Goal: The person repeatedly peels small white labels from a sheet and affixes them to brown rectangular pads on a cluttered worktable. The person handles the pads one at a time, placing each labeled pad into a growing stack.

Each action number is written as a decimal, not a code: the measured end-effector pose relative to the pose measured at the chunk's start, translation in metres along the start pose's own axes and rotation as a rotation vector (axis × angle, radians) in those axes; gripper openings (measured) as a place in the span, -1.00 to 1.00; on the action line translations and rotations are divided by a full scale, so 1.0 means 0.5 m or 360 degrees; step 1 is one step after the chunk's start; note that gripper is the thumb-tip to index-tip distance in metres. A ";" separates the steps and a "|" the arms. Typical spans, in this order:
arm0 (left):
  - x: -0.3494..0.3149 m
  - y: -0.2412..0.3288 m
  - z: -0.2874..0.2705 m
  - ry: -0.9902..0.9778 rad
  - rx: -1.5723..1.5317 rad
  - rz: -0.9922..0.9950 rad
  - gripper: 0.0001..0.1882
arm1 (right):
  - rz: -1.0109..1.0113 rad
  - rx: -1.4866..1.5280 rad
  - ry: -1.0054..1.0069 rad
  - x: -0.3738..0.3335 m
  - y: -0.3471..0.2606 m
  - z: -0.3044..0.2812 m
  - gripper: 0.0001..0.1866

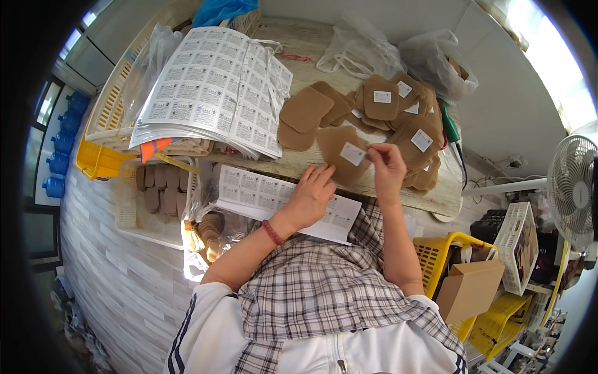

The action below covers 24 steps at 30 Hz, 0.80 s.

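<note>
In front of me a flat brown rounded piece (333, 140), which looks like folded fabric, lies on the table with a white label (352, 153) on it. My right hand (389, 167) pinches at the label's right edge. Palm down, my left hand (313, 194) rests over a strip of printed sticker sheet (249, 187), its fingertips reaching the brown piece's lower edge. Left of that piece lie several unlabelled brown pieces (306, 110). To the right is a loose pile of labelled ones (418, 138).
A thick stack of printed label sheets (193, 87) leans over a basket at the left. Clear plastic bags (361, 50) lie at the back. A green-handled tool (450, 128) with a cord hangs at the table's right edge. Crates, a cardboard box (470, 290) and a fan (572, 190) stand right.
</note>
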<state>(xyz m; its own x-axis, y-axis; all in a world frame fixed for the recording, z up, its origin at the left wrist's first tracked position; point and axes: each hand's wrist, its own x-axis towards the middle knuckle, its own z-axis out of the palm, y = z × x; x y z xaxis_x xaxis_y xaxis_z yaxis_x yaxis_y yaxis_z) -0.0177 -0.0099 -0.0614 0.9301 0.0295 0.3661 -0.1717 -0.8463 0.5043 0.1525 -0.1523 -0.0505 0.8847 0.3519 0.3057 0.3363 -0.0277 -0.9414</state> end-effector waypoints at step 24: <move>-0.009 0.031 -0.028 0.0117 -0.0133 -0.0100 -0.94 | -0.0462 -0.1068 -0.0501 -0.016 0.003 -0.002 -0.80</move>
<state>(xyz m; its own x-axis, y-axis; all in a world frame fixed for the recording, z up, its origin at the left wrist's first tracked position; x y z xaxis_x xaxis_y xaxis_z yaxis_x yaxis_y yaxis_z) -0.0291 -0.0158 -0.0440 0.9142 0.1224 0.3864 -0.1431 -0.7945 0.5902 0.1463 -0.1563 -0.0543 0.6327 0.6766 0.3767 0.7508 -0.4166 -0.5126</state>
